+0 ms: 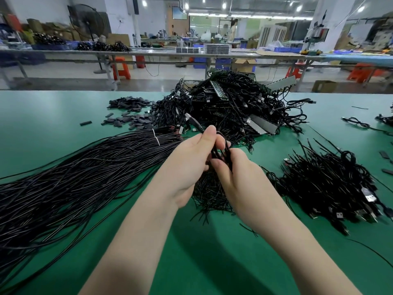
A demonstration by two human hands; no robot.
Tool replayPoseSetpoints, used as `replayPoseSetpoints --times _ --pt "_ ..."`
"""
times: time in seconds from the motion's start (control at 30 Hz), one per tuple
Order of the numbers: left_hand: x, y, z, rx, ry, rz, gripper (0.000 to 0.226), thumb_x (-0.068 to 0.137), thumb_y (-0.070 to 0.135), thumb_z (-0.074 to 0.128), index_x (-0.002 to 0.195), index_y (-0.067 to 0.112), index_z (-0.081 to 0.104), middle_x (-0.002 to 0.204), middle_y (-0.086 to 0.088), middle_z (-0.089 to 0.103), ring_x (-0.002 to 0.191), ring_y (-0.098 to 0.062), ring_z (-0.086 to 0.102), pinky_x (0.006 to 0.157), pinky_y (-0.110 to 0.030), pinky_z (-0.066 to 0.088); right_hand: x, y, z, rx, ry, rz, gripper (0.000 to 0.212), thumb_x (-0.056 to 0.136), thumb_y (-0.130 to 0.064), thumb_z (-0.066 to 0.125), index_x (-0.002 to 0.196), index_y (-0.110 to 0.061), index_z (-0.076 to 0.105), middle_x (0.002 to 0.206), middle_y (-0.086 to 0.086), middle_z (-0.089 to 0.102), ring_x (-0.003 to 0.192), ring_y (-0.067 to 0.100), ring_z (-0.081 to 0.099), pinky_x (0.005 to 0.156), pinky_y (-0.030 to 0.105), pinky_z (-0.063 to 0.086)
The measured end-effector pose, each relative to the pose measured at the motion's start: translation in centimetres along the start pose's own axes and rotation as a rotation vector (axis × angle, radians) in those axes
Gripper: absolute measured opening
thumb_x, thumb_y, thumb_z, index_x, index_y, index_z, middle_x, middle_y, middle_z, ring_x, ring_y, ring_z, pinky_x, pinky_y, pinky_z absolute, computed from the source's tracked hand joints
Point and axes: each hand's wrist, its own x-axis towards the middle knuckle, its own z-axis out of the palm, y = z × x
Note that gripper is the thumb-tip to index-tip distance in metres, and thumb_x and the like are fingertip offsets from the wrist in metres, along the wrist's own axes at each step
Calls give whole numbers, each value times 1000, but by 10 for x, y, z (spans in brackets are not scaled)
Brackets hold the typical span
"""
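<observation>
The left hand (187, 158) and right hand (236, 175) cover much of the looped cable (221, 149) they pinch, so its number of turns cannot be told. They also hide part of the short wire pile (209, 196). The long cable bundle (74, 184) runs off the left edge. The far workbenches (148, 53) are blurred, perhaps stacked with trays.

Table cover (53, 116): green, smooth, matt with a faint sheen. Central heap (234, 103): black plastic-jacketed cables, slightly glossy, and silvery metal plugs. Cable loop (221, 153) in front of the heap, gripped by left hand (191, 160) and right hand (236, 175): same smooth black jacket. Left of the heap: long wire bundle (85, 177), glossy black insulation with thin highlights, bound by a white tie (156, 137); cut sleeve pieces (129, 103), dark grey, matt. Right of the heap: smaller pile (325, 184), black jackets, shiny metal USB shells (371, 197).
</observation>
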Motion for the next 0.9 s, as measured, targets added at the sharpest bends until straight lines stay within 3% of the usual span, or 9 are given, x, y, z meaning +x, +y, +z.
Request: replayPoseSetpoints --times 0.07,0.13,0.27,0.37,0.5,0.63,0.77,0.83,0.9 --pt "2 -5 3 -15 24 -20 50 101 44 40 61 34 67 100 1 71 84 -11 56 80 -30 42 2 2 3 -186 7 -5 25 100 -43 33 105 -22 46 90 0 61 84 30 57 65 39 39" --pt "4 -8 5 -57 35 -46 49 102 43 41 62 32 68 97 0 71 84 -12 57 82 -32 44 3 5 4 -221 -26 -25 32 100 -42 29 114 -19 46 107 4 64 96 35 59 74 42 44" --pt "6 -11 10 -130 71 -70 40 103 38 39 72 24 59 97 7 76 78 -2 64 68 -18 44 3 9 4 -106 -84 27 31 92 -54 31 83 -25 32 80 -3 51 87 33 57 66 39 38" --pt "7 -13 16 -247 79 -127 41 103 36 41 70 21 59 98 4 76 85 -5 66 77 -22 46 2 11 11 -158 -101 70 42 81 -66 25 84 -24 31 72 -9 43 77 29 54 62 38 36" --pt "7 -15 17 -229 124 -135 44 104 36 40 67 24 61 82 9 72 76 -5 63 63 -16 44 4 14 15 -165 -61 71 33 94 -56 32 83 -25 30 71 -10 42 81 31 56 61 37 33" --pt "8 -18 19 -213 154 -126 54 103 38 42 56 28 68 77 12 72 75 -3 64 85 -27 46 3 12 16 -82 -15 63 39 87 -61 37 88 -23 41 83 -3 56 82 29 58 64 38 42" --pt "7 -19 19 -214 111 -162 52 101 42 44 59 31 72 76 12 68 85 -11 60 99 -34 45 -3 10 24 -312 84 94 41 86 -65 21 84 -26 35 84 -4 58 80 28 61 58 35 35" --pt "7 -19 19 -204 84 -174 49 101 43 44 63 28 72 76 13 67 84 -11 58 93 -30 47 -4 9 27 -363 84 125 40 86 -62 16 86 -26 32 87 -5 58 83 27 63 58 34 33" --pt "7 -19 20 -173 93 -163 46 101 42 44 67 26 70 76 13 65 77 -9 55 75 -24 44 -3 10 28 -428 92 130 38 89 -56 11 89 -23 31 94 -3 60 87 27 64 59 34 33"
